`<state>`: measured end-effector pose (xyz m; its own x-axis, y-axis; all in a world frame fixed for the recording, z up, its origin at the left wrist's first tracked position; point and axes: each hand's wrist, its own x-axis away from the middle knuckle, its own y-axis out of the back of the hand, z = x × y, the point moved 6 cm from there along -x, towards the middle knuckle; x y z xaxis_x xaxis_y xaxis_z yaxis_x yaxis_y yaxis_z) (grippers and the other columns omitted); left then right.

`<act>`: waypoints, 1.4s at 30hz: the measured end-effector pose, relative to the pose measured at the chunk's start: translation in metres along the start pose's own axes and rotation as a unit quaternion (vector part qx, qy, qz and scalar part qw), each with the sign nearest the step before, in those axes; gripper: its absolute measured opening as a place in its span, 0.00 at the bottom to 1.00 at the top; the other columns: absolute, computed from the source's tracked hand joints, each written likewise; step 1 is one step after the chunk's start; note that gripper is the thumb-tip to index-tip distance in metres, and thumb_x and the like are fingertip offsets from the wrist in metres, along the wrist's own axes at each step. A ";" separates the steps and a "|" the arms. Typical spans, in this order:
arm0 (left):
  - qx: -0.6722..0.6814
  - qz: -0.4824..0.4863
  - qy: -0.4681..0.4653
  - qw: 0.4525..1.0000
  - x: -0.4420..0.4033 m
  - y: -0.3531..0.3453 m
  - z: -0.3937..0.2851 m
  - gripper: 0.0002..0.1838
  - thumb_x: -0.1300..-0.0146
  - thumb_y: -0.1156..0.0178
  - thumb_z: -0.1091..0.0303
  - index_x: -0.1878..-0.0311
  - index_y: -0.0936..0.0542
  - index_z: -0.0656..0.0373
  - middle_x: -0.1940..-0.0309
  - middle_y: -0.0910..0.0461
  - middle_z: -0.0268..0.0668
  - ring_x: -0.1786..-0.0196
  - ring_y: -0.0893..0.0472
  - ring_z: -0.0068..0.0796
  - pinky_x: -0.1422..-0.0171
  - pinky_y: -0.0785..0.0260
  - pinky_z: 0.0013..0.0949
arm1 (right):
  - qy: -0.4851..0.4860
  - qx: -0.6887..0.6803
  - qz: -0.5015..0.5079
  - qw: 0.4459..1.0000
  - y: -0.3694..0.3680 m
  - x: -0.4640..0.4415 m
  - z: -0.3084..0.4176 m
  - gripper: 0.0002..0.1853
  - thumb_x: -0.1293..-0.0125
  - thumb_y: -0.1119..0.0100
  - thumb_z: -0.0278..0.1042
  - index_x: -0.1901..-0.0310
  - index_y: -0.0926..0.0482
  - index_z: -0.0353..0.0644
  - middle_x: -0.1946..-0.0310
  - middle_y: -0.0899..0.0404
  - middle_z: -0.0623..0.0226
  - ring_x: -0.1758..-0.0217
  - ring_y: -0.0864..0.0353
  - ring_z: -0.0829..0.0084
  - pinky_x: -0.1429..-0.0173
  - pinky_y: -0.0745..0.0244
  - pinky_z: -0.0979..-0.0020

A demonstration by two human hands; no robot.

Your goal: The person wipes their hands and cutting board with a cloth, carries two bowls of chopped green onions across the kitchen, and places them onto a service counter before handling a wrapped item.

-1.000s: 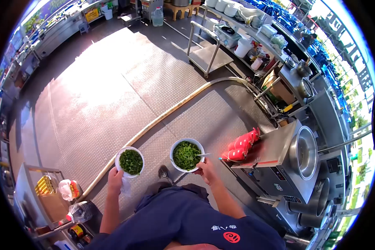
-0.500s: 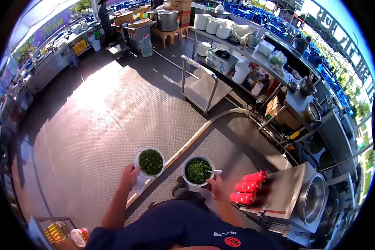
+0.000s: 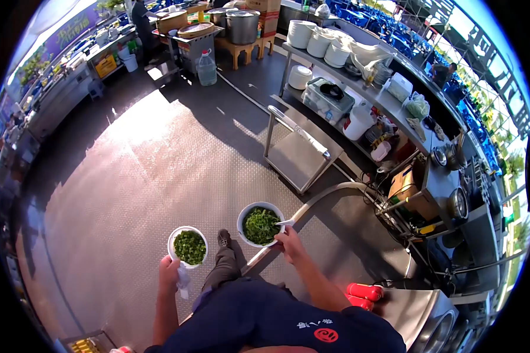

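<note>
My left hand (image 3: 169, 272) grips the near rim of a white bowl (image 3: 189, 246) full of chopped green herbs. A piece of clear plastic (image 3: 183, 281) hangs from that hand below the bowl. In my right hand (image 3: 288, 244) is a second white bowl (image 3: 260, 225), held by its right edge and filled with leafy chopped greens. The white handle of a spoon (image 3: 285, 223) sticks out over its rim beside my fingers. Both bowls are level in the air above the floor, apart from each other.
A metal cart (image 3: 297, 157) stands ahead on the metal floor. A pale hose (image 3: 330, 189) curves across it. Shelving with stacked white bowls (image 3: 321, 44) runs along the right. Red bottles (image 3: 364, 292) rest on a steel counter at lower right. A person (image 3: 141, 26) stands at far left.
I have stepped forward, with one foot now ahead. The cart and shelves appear nearer and further right, and the red bottles have slid toward the lower edge. Both bowls stay in my hands.
</note>
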<state>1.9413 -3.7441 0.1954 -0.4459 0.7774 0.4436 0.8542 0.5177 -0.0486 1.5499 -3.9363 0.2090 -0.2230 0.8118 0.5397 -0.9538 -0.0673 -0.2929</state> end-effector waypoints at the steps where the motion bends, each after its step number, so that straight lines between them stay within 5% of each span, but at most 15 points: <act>1: 0.001 0.002 -0.001 1.000 -0.031 -0.003 -0.013 0.09 0.34 0.45 0.73 0.55 0.18 0.66 0.66 0.16 0.34 0.67 0.20 0.21 0.62 0.28 0.28 | 0.004 -0.004 0.004 1.000 -0.012 -0.025 0.012 0.23 0.36 0.45 0.23 0.38 0.32 0.39 0.54 0.20 0.60 0.64 0.13 0.66 0.61 0.13 0.65; 13: -0.136 0.097 -0.101 0.981 -0.411 -0.109 -0.262 0.08 0.34 0.45 0.74 0.58 0.19 0.66 0.68 0.19 0.29 0.67 0.24 0.16 0.63 0.31 0.27 | 0.028 -0.056 -0.056 0.996 -0.107 -0.247 0.186 0.23 0.37 0.43 0.26 0.39 0.31 0.39 0.56 0.19 0.60 0.64 0.13 0.69 0.66 0.14 0.67; 18: -0.102 0.163 -0.095 0.977 -0.542 -0.179 -0.321 0.08 0.33 0.45 0.73 0.57 0.18 0.66 0.67 0.18 0.30 0.67 0.23 0.18 0.62 0.31 0.27 | 0.035 -0.055 -0.062 0.996 -0.125 -0.368 0.249 0.21 0.36 0.40 0.26 0.42 0.30 0.34 0.55 0.21 0.62 0.60 0.15 0.70 0.61 0.15 0.66; 22: -0.072 0.129 -0.057 0.987 -0.605 -0.211 -0.367 0.11 0.31 0.47 0.75 0.51 0.18 0.67 0.62 0.15 0.34 0.63 0.18 0.22 0.58 0.26 0.28 | 0.036 -0.030 -0.075 0.996 -0.137 -0.477 0.303 0.23 0.37 0.41 0.26 0.40 0.30 0.35 0.58 0.22 0.63 0.65 0.16 0.71 0.65 0.15 0.69; 24: -0.071 0.096 -0.062 0.991 -0.647 -0.209 -0.381 0.11 0.30 0.48 0.76 0.50 0.19 0.66 0.60 0.15 0.35 0.60 0.17 0.23 0.56 0.24 0.29 | 0.031 0.000 -0.004 1.000 -0.152 -0.533 0.347 0.23 0.35 0.42 0.27 0.38 0.31 0.36 0.57 0.21 0.64 0.64 0.16 0.72 0.69 0.16 0.71; 34: -0.054 0.037 0.007 0.998 -0.851 -0.218 -0.441 0.11 0.29 0.46 0.74 0.48 0.19 0.66 0.58 0.15 0.34 0.62 0.19 0.19 0.56 0.27 0.27 | 0.029 -0.009 -0.048 0.998 -0.208 -0.787 0.470 0.26 0.38 0.44 0.28 0.37 0.33 0.34 0.52 0.20 0.56 0.56 0.14 0.66 0.61 0.11 0.67; 42: -0.119 0.161 -0.058 0.978 -1.100 -0.312 -0.567 0.12 0.34 0.48 0.75 0.53 0.18 0.68 0.61 0.15 0.35 0.62 0.19 0.22 0.55 0.27 0.29 | 0.027 -0.103 -0.125 0.986 -0.255 -0.917 0.561 0.25 0.37 0.43 0.27 0.37 0.33 0.39 0.56 0.20 0.60 0.64 0.14 0.68 0.64 0.15 0.66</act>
<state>2.3170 -4.9630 0.2305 -0.1592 0.9291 0.3337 0.9872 0.1526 0.0460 1.8844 -4.9890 0.2314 0.0302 0.8187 0.5735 -0.9149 0.2536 -0.3139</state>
